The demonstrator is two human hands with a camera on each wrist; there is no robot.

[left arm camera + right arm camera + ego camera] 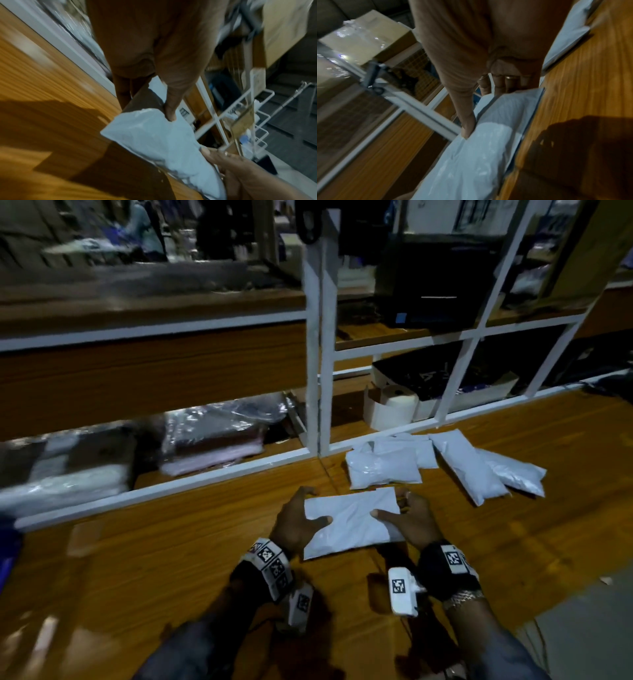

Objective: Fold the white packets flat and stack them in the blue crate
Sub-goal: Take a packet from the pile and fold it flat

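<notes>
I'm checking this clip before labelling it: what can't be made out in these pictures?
- Blue crate: not visible in any view.
- Left hand fingers: under the held packet, head view.
- Spare packets: count unclear, they overlap.
- Shelf contents: smeared by motion blur, head view.

Dim, warm light throughout. The head view smears with motion blur across the shelving (154,344), which bows at the edges. On the wooden tabletop (42,94) hard dark shadows fall in both wrist views; all 3 pictures are soft and grainy.
</notes>
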